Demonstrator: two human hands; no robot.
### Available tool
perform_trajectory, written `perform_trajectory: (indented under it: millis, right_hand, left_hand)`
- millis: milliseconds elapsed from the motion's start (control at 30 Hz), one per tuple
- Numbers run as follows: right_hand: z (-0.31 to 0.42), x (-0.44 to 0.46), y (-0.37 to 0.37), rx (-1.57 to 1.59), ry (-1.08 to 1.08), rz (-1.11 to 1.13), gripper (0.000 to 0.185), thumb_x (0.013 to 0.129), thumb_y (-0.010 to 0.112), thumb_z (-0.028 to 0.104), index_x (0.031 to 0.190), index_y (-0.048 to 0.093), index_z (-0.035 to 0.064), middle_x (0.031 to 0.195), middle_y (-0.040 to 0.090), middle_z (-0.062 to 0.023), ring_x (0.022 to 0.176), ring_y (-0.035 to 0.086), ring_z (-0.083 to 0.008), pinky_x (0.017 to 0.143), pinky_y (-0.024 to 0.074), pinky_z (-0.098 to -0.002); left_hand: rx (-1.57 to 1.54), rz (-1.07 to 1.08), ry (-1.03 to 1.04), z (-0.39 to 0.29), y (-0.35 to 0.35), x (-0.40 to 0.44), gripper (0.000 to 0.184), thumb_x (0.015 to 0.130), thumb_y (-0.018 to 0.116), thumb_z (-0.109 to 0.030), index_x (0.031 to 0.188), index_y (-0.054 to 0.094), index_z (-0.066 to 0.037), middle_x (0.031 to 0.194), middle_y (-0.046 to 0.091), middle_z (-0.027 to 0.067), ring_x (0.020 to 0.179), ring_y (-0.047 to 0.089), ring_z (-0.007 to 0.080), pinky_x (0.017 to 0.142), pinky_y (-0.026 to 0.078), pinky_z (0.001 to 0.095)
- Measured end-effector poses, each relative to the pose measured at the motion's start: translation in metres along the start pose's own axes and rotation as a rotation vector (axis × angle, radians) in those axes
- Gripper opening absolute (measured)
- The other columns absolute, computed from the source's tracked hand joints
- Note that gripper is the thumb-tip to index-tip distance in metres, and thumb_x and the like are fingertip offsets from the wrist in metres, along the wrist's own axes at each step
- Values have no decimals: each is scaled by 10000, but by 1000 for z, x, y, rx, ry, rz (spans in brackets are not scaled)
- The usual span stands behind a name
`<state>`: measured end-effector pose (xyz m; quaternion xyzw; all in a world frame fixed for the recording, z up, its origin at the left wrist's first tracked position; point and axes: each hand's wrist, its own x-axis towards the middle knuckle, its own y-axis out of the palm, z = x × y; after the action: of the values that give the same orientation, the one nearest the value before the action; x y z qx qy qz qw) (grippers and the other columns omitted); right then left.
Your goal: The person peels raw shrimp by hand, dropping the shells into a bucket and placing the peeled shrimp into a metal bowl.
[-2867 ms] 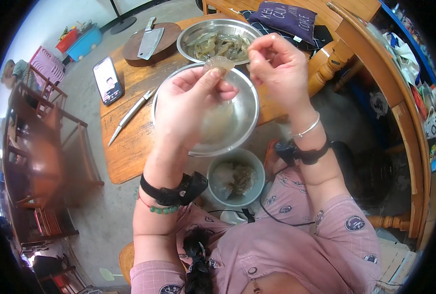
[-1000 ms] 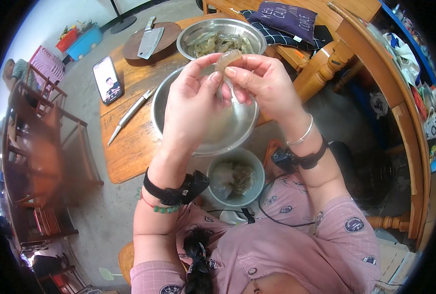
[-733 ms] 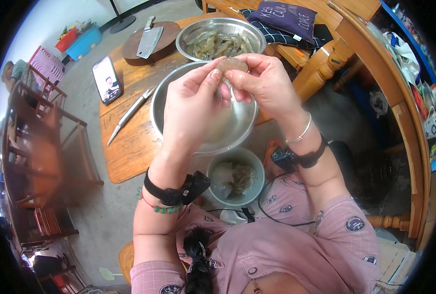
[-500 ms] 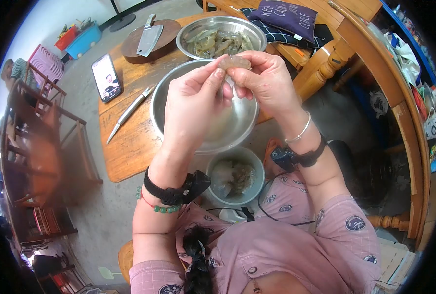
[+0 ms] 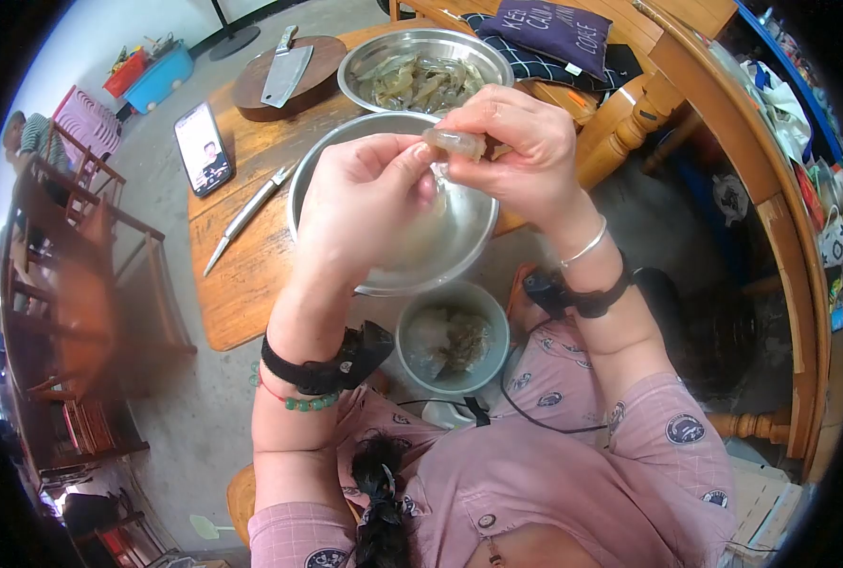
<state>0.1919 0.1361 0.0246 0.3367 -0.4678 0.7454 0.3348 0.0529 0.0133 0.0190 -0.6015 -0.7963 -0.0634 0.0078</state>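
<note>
A greyish, translucent shrimp is held up between both hands over a large metal bowl. My left hand pinches its left end between thumb and forefinger. At the other end, the curled fingers and thumb of my right hand grip it, hiding part of it. Behind, a second metal basin holds many unpeeled shrimp. Below my hands a grey bucket contains wet scraps that look like shells in cloudy water.
On the wooden table lie a slim knife, a phone and a round chopping board with a cleaver. A wooden bench with a purple cushion stands right. A person is at far left.
My right hand has shifted slightly up and to the right, its fingers now more curled around the shrimp. My left hand has moved slightly left and stays pinched on it.
</note>
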Motion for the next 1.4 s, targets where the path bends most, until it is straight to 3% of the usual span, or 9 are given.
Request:
perform_trajectory:
  millis: [267, 633, 700, 733, 833, 900, 1100, 1200, 1400]
  right_hand:
    - [5, 3, -9, -29, -192, 25, 248, 624, 791, 9, 847, 687, 36, 754, 624, -73, 652, 628, -193, 572, 513, -273]
    - [10, 7, -21, -180, -315, -23, 205, 661, 706, -55, 838, 679, 45, 716, 598, -53, 616, 620, -150, 537, 505, -249]
    - [9, 3, -22, 153, 76, 22, 151, 745, 662, -45, 879, 664, 25, 736, 590, -39, 606, 600, -96, 511, 473, -223]
    - [8, 1, -18, 313, 162, -3, 118, 848, 567, -20, 922, 655, 6, 762, 586, -19, 614, 580, -56, 508, 450, -198]
    - [16, 1, -23, 472, 426, 32, 168, 896, 497, -3, 949, 657, 0, 790, 595, -12, 628, 581, -48, 518, 460, -197]
    - [8, 0, -23, 437, 406, 80, 202, 922, 463, 18, 964, 659, -2, 773, 599, -6, 626, 579, -45, 536, 467, -191]
    - [4, -1, -14, 543, 627, 154, 208, 961, 569, 191, 935, 661, 6, 702, 596, 15, 615, 561, -44, 536, 448, -186]
    - [5, 0, -13, 645, 742, 337, 246, 947, 609, 265, 942, 674, 28, 716, 601, 30, 612, 554, -34, 524, 433, -195]
    - [1, -4, -6, 643, 752, 304, 219, 920, 649, 232, 970, 680, 22, 749, 627, 24, 616, 562, -35, 519, 436, -195]
  left_hand:
    - [87, 214, -79, -11, -14, -5, 233, 957, 589, -213, 953, 671, 4, 664, 571, -19, 547, 466, 29, 470, 329, 171]
    - [424, 181, -33, -5, -12, -2, 202, 950, 588, -175, 913, 674, 4, 641, 573, -16, 537, 471, 35, 473, 346, 184]
    - [395, 157, -69, -4, -12, 0, 195, 951, 586, -167, 920, 669, 7, 647, 581, -9, 544, 482, 40, 479, 354, 185]
    - [312, 119, -60, -4, -12, 0, 193, 955, 578, -160, 935, 662, 13, 656, 590, -1, 550, 495, 46, 485, 359, 185]
    - [185, 73, -49, -4, -14, 2, 181, 931, 570, -135, 940, 662, 20, 685, 602, -6, 591, 524, 57, 540, 409, 203]
    - [140, 66, -49, -2, -15, 3, 173, 903, 570, -117, 930, 670, 21, 705, 605, -19, 625, 540, 62, 590, 453, 221]
    - [45, 72, 1, 1, -13, 5, 149, 957, 550, -87, 1007, 618, 36, 774, 645, 53, 671, 574, 84, 585, 447, 204]
    - [96, 42, 74, 0, -8, 4, 131, 945, 554, -66, 989, 621, 37, 761, 652, 58, 650, 578, 82, 567, 450, 202]
    - [552, -164, 313, 5, 0, 1, 60, 887, 589, 14, 911, 640, 33, 704, 648, 35, 612, 582, 75, 547, 464, 198]
